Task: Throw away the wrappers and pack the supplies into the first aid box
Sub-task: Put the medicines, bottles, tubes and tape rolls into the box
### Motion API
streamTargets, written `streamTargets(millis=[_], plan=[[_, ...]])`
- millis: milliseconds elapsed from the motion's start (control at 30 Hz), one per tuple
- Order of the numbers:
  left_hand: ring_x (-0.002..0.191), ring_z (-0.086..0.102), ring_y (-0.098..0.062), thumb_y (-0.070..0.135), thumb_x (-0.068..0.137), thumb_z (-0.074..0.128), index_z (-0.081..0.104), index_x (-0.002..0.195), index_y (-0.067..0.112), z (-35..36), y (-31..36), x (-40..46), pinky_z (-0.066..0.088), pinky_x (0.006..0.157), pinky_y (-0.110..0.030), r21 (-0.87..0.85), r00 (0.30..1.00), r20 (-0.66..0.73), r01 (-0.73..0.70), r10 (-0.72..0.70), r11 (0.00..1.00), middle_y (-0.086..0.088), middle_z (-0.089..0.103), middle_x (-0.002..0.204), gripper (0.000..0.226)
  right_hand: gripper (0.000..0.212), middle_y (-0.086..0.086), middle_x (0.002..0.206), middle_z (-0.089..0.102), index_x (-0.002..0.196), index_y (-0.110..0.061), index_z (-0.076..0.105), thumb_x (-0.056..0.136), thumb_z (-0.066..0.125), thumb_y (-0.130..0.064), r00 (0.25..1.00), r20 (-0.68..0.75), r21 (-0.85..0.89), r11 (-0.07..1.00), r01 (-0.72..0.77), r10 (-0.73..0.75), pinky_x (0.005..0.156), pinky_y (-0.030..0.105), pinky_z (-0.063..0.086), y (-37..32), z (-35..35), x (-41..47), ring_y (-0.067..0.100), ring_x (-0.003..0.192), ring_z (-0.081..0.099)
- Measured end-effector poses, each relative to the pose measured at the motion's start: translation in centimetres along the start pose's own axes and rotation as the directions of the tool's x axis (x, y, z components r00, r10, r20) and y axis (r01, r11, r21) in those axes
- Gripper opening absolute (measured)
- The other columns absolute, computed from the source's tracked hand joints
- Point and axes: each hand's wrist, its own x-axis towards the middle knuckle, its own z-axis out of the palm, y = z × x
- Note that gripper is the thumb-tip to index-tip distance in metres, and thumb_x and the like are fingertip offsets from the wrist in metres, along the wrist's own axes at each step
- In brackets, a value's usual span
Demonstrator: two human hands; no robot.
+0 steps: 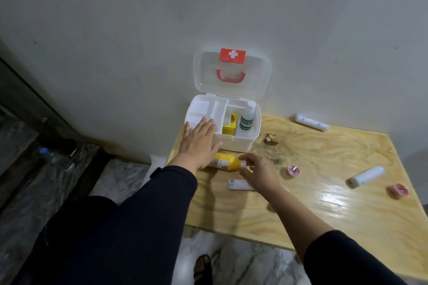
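Observation:
The white first aid box (240, 143) stands open at the table's back left, lid up against the wall. Inside are a yellow carton (229, 127) and a clear bottle with a green label (247, 120). My left hand (199, 141) lies flat, fingers apart, over the box's front left corner. A yellow bottle (225, 163) lies on its side in front of the box, and my right hand (257, 170) pinches its white cap end. A white wrapped roll (239, 184) lies just under my right wrist.
On the wooden table (324, 210) lie two more white rolls (311, 122) (367, 176), two pink tape rings (293, 170) (398, 190) and a brown scrap (270, 139). A plastic water bottle (55, 157) lies on the floor at left. A sandalled foot (202, 266) shows below.

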Motion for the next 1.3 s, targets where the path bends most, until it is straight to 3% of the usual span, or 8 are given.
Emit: streamTargets(millis=[67, 133, 300, 467, 600, 733, 933, 1300], plan=[[0.152, -0.006, -0.015, 0.047, 0.102, 0.024, 0.012, 0.156, 0.016, -0.1, 0.1, -0.1, -0.001, 0.122, -0.052, 0.006, 1.000, 0.011, 0.005, -0.005, 1.000, 0.003, 0.002, 0.165, 0.063, 0.029, 0.006, 0.102, 0.073, 0.110, -0.013, 0.069, 0.081, 0.069, -0.008, 0.998, -0.044, 0.038, 0.998, 0.056, -0.055, 0.086, 0.037, 0.055, -0.5, -0.9, -0.2, 0.022, 0.093, 0.067], [0.152, -0.006, -0.015, 0.048, 0.102, 0.023, 0.011, 0.156, 0.016, -0.2, 0.2, -0.1, -0.001, 0.122, -0.052, 0.004, 1.000, 0.022, 0.005, -0.005, 1.000, 0.002, 0.002, 0.165, 0.064, 0.029, 0.005, 0.107, 0.073, 0.112, -0.015, 0.069, 0.083, 0.069, -0.011, 0.992, -0.077, 0.066, 0.993, 0.102, -0.097, 0.086, 0.034, 0.056, -1.3, -2.0, -0.3, 0.022, 0.093, 0.067], [0.152, -0.004, -0.016, 0.048, 0.102, 0.029, 0.009, 0.156, 0.014, -1.1, 0.1, -0.1, 0.000, 0.122, -0.052, 0.027, 0.997, 0.073, -0.006, 0.004, 1.000, 0.001, 0.000, 0.165, 0.067, 0.029, 0.002, 0.111, 0.070, 0.115, -0.017, 0.068, 0.087, 0.065, -0.014, 0.965, -0.155, 0.021, 0.975, 0.219, -0.214, 0.072, 0.011, 0.046, -3.8, -6.2, -0.4, 0.013, 0.085, 0.063], [0.152, 0.002, -0.018, 0.051, 0.098, 0.036, 0.010, 0.155, 0.012, -1.2, 0.1, 0.2, 0.004, 0.121, -0.054, 0.054, 0.996, 0.094, -0.005, 0.000, 0.999, 0.000, 0.003, 0.165, 0.074, 0.030, 0.001, 0.118, 0.067, 0.118, -0.017, 0.065, 0.088, 0.063, -0.017, 0.956, -0.249, 0.093, 0.978, 0.184, -0.156, 0.076, 0.032, 0.058, -5.7, -11.1, 1.2, 0.016, 0.097, 0.066], [0.152, 0.002, -0.019, 0.054, 0.096, 0.033, 0.009, 0.154, 0.011, -1.1, 0.2, 0.4, 0.009, 0.119, -0.057, 0.143, 0.994, 0.110, -0.043, 0.028, 0.989, -0.001, 0.002, 0.164, 0.076, 0.030, 0.001, 0.120, 0.065, 0.118, -0.014, 0.064, 0.089, 0.062, -0.017, 0.936, -0.327, 0.108, 0.979, 0.175, -0.132, 0.082, 0.029, 0.055, -6.8, -12.1, 3.4, 0.012, 0.094, 0.062], [0.152, -0.003, -0.018, 0.054, 0.097, 0.034, 0.005, 0.155, 0.012, -1.1, 0.2, 0.1, 0.001, 0.121, -0.055, 0.091, 0.994, 0.113, -0.025, 0.015, 0.996, 0.000, -0.002, 0.165, 0.078, 0.031, 0.006, 0.120, 0.065, 0.120, -0.009, 0.063, 0.089, 0.060, -0.011, 0.936, -0.322, 0.059, 0.984, 0.167, -0.139, 0.083, 0.020, 0.046, -6.4, -10.4, 4.9, 0.014, 0.095, 0.060], [0.152, -0.006, -0.016, 0.057, 0.094, 0.038, 0.006, 0.156, 0.014, -0.7, 0.2, 0.2, -0.001, 0.122, -0.054, 0.048, 0.997, 0.081, -0.012, 0.008, 0.999, 0.002, -0.003, 0.165, 0.082, 0.034, 0.008, 0.119, 0.064, 0.122, -0.007, 0.062, 0.088, 0.058, -0.009, 0.957, -0.273, -0.014, 0.996, 0.093, -0.093, 0.082, 0.019, 0.042, -4.7, -7.2, 7.1, 0.022, 0.104, 0.062], [0.152, -0.007, -0.017, 0.059, 0.094, 0.037, 0.007, 0.156, 0.015, -0.5, 0.2, 0.1, -0.002, 0.122, -0.053, 0.034, 0.997, 0.073, -0.008, 0.005, 0.999, 0.001, -0.004, 0.165, 0.082, 0.039, 0.006, 0.123, 0.062, 0.127, -0.011, 0.058, 0.088, 0.059, -0.012, 0.986, -0.166, -0.115, 0.993, -0.003, -0.017, 0.086, 0.032, 0.050, -3.8, -5.7, 8.1, 0.025, 0.107, 0.060]])
